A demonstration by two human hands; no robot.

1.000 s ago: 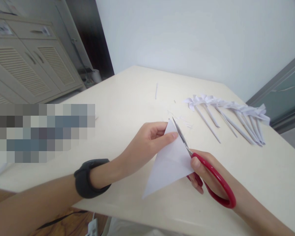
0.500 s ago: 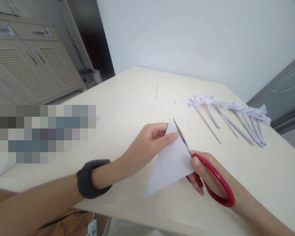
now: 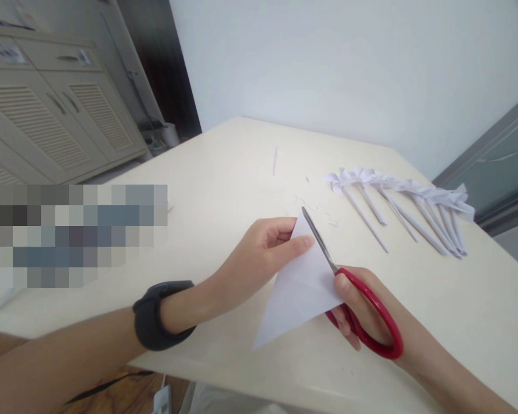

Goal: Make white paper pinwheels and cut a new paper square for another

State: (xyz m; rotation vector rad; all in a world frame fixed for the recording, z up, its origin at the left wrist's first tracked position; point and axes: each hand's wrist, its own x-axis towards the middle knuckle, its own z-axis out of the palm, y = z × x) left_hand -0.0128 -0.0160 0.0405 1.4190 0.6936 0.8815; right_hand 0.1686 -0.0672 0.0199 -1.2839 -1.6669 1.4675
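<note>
A folded white triangle of paper (image 3: 300,287) is pinched in my left hand (image 3: 276,247), the thumb lying on its upper face. A black band sits on that wrist. My right hand (image 3: 349,293) grips the red handles of a pair of scissors (image 3: 382,316). The blades lie along the paper's right edge, closed together, with the tip near the paper's top corner. Thin paper scraps (image 3: 317,206) lie on the table just beyond the scissors' tip.
Several paper pinwheels (image 3: 397,184) on rolled paper sticks lie in a row at the right of the white table (image 3: 224,167). One short paper roll (image 3: 275,161) lies farther back. A blurred-out patch covers the table's left side. Louvered cabinets (image 3: 69,109) stand at far left.
The scissor blades have closed along the paper's right edge, and the large red handle has swung slightly inward. My left hand and the paper have barely moved.
</note>
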